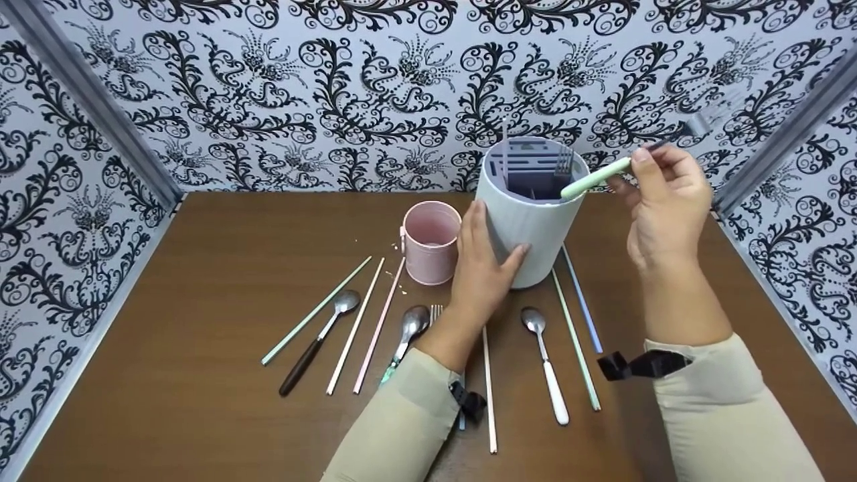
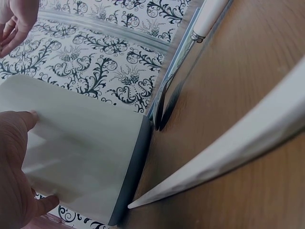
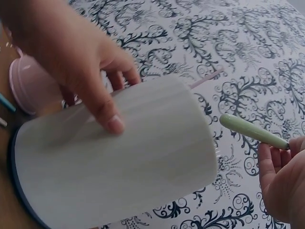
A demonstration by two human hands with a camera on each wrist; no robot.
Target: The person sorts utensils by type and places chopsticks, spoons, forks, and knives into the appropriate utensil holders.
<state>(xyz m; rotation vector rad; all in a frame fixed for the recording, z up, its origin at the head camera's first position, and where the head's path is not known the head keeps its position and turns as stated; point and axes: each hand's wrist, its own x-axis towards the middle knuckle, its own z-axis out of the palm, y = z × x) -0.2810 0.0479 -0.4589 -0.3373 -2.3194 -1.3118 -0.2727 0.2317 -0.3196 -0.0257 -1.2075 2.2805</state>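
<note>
My left hand [image 1: 479, 268] grips the side of a tall whitish utensil holder [image 1: 529, 234], thumb in front and fingers round its left side. The slotted grey insert shows at its top, with a fork [image 1: 564, 163] and a pale pink chopstick [image 1: 505, 150] standing in it. My right hand [image 1: 669, 201] pinches a green-handled fork [image 1: 598, 178] near where handle meets metal. Its handle end points down left at the holder's rim; its metal head, blurred, points up right. In the right wrist view the green handle [image 3: 252, 131] is beside the holder's top.
A pink cup [image 1: 432, 258] stands just left of the holder. Before them lie a dark-handled spoon [image 1: 321, 341], a white-handled spoon [image 1: 546, 365], another spoon [image 1: 414, 325], a partly hidden fork [image 1: 436, 312] and several coloured chopsticks [image 1: 315, 311]. Patterned walls [image 1: 268, 87] enclose the wooden table [image 1: 201, 268].
</note>
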